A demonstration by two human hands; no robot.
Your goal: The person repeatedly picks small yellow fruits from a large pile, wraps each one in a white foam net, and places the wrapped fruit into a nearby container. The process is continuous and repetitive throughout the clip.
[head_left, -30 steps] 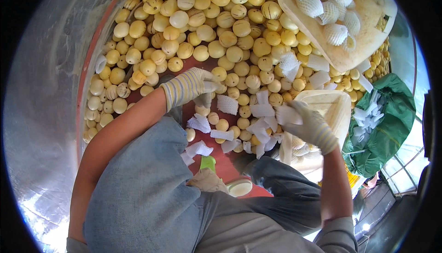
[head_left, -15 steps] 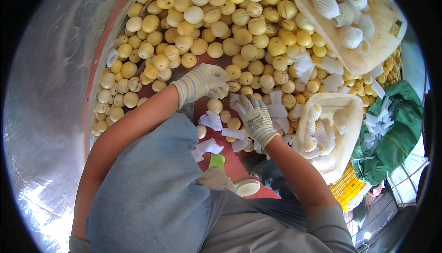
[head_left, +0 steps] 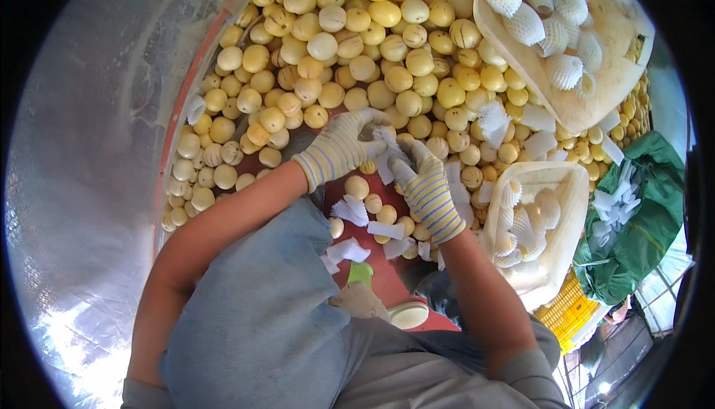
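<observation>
Both my hands wear pale knit gloves with yellow and grey stripes. They meet in front of me at a white foam net sleeve. My left hand curls its fingers at the sleeve's upper left side. From the right, my right hand pinches the sleeve between thumb and fingers. Whether a fruit sits inside the sleeve or in my left palm is hidden. Just below lie a few loose yellow fruits and a crumpled foam net. Beyond my hands spreads a large heap of yellow, dark-streaked fruits, pepino melons by their look.
A cream tub of foam-netted fruits lies on the heap at far right. A smaller white tub stands nearer. Beside it are a green sack of foam sleeves and a yellow crate. A grey sheet wall borders the left.
My right hand has moved up and turned toward my left, and the foam sleeve is now between both hands. My left hand has turned inward. The whole view has shifted slightly.
</observation>
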